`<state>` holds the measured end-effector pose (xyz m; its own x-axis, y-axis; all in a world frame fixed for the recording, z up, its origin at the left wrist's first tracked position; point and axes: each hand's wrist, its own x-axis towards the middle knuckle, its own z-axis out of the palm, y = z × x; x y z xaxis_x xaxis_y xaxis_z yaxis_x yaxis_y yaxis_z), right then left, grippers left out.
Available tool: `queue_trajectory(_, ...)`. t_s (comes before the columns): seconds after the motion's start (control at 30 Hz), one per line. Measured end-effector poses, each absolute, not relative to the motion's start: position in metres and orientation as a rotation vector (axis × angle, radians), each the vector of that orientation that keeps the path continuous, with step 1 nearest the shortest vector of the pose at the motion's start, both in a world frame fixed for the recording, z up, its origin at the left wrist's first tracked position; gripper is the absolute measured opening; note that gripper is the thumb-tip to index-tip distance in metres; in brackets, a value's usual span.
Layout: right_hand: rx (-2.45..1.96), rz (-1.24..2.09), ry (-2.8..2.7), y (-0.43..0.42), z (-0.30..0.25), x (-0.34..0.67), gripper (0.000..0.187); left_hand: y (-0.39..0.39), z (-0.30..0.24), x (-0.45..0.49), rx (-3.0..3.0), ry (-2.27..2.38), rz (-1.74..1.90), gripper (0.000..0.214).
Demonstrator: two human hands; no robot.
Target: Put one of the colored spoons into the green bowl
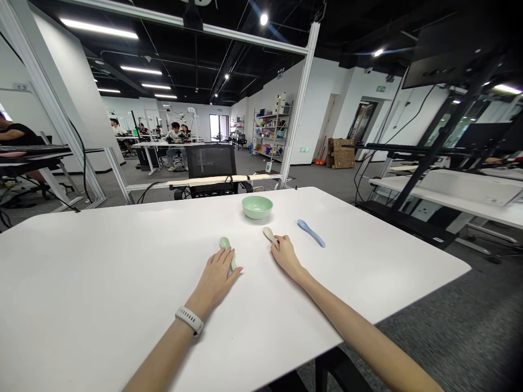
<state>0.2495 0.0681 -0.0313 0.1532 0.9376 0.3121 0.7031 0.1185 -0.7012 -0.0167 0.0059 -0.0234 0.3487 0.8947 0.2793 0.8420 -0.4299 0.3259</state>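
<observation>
While both hands rest on the white bench (pixel 122 261), the left hand (pixel 214 283), fitted with a white wristband (pixel 189 320), lies palm down with fingers extended across a mint-green spoon (pixel 225 244). The spoon's bowl projects beyond the fingertips and its handle end emerges beside the thumb side of the hand; whether the hand grips it cannot be determined. The right hand (pixel 286 256) has its fingers drawn narrow around the handle end of a beige spoon (pixel 268 234), with the bowl projecting ahead. A blue spoon (pixel 311 233) lies just right of the right hand, and a pale green bowl (pixel 257 207) stands farther forward, between the two hands.
</observation>
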Motion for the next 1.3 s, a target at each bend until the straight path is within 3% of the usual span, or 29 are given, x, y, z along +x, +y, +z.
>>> queue_trajectory(0.73,-1.635,0.351,-1.642,0.069,-0.030,0.251,0.028,0.007,-0.019,-0.022,2.482,1.605,0.680,0.068)
queue_trajectory(0.87,-1.656,0.323,-1.605,0.073,-0.034,0.253,0.034,0.015,-0.010,-0.034,2.450,1.668,0.705,0.068)
queue_trajectory(1.0,-1.661,0.264,-1.584,0.079,-0.031,0.264,0.051,0.026,0.008,-0.079,2.422,1.870,0.798,0.068)
queue_trajectory(1.17,-1.522,0.179,-1.792,0.097,-0.019,0.292,0.040,0.019,0.013,-0.190,2.301,2.192,0.827,0.076)
queue_trajectory(1.3,-1.472,0.190,-1.937,0.111,-0.015,0.314,0.044,0.002,-0.004,-0.265,2.060,2.472,0.720,0.070)
